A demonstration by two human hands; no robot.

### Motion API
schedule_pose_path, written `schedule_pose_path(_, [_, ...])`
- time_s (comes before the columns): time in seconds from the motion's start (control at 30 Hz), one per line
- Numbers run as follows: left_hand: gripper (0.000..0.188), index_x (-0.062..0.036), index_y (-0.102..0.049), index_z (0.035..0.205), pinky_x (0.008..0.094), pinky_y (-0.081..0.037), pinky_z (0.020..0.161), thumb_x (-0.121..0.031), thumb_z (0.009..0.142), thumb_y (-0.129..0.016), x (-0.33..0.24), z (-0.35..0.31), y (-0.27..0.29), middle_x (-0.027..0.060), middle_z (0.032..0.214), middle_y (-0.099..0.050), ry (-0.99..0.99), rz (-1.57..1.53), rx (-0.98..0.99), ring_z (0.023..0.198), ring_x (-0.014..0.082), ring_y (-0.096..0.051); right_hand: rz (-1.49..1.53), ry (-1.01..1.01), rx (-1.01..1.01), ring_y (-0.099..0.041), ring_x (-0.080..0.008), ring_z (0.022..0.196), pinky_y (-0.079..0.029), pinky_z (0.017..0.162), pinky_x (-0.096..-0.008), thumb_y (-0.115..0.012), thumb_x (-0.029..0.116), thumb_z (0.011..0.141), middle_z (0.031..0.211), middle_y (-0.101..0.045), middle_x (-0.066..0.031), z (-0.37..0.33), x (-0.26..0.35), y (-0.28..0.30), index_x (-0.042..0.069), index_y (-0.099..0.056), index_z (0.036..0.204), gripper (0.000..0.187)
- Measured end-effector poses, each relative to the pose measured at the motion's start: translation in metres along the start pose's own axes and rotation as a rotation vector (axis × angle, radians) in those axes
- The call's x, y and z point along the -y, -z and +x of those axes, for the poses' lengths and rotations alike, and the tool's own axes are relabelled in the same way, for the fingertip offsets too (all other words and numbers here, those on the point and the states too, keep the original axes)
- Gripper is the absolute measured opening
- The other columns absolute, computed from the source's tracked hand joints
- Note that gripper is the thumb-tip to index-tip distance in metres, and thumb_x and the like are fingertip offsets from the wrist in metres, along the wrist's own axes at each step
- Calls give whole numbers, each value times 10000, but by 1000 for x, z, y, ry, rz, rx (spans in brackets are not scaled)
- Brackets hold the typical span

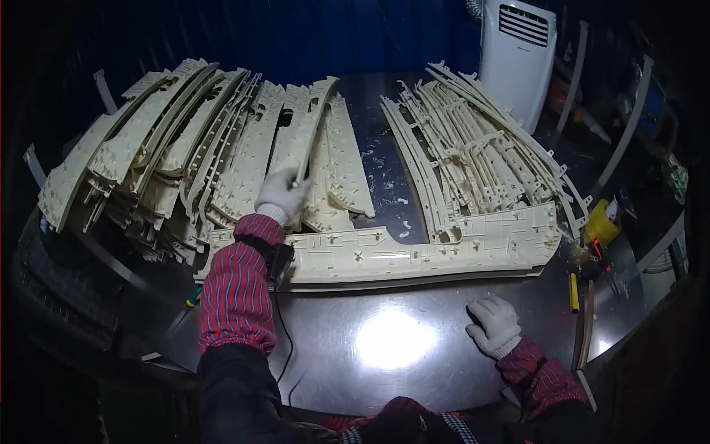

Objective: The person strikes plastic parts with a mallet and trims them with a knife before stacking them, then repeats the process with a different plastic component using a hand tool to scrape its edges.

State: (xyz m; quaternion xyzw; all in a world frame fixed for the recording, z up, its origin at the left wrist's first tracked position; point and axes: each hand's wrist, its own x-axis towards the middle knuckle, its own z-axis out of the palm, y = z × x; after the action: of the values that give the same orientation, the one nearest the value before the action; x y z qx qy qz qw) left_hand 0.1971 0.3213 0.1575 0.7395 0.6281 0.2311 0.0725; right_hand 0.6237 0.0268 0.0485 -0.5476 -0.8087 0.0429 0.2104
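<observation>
My left hand [285,191], in a white glove, reaches into the left stack and is closed at the lower end of a long cream plastic trim panel [302,137]. That panel slants away to the back, leaning among several others like it. Right in front lies another long cream trim panel [347,259], crosswise, its ribbed and clipped side up; my left forearm passes over its left part. My right hand [494,325], also gloved in white, rests near the metal tabletop [318,333] with fingers loosely apart and nothing in it.
Narrower cream strips [481,140] are piled at the back right. A yellow container [603,222], a red-handled tool [599,255] and a yellow cutter [574,292] lie at the right edge. A green-handled screwdriver [194,297] is at left. Behind stands a white portable air conditioner [518,66].
</observation>
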Motion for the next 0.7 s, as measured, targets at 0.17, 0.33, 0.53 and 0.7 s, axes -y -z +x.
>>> schedule_pose_path(0.17, [719,-30,-657,1156,323,-510,810,-682,853,-643,-10,3,65,129,976,-701,202,-910,-1034,844,260,-650,-35,10,-32,-618,-413,1019,-483,942,-511,-723,201,725,1050,-674,-174,-4,-8,-2,28,-640,1115,435])
schedule_pose_path(0.33, [739,-62,-653,1200,323,-494,885,-716,866,-572,146,-104,138,129,1163,-677,268,-1052,-1329,974,254,-643,66,23,-166,-641,-371,968,-511,891,-465,-698,172,774,1045,-680,-158,-5,-20,-5,19,-636,1117,380])
schedule_pose_path(0.53, [776,-61,-610,1280,384,-469,963,-700,842,-577,176,-254,127,115,1277,-636,473,-582,-1555,1048,260,-627,1278,-449,-690,-658,-200,918,-531,767,-260,-582,315,991,1024,-684,-65,33,-35,52,45,-614,1228,360])
schedule_pose_path(0.7, [473,-120,-480,1394,349,-531,884,-398,1018,-410,183,-307,117,84,1225,-616,543,-1506,-1296,970,228,-642,1541,-310,-768,-600,-306,1135,-488,971,-472,-536,499,964,1235,-621,-137,-3,-58,96,106,-560,1322,532])
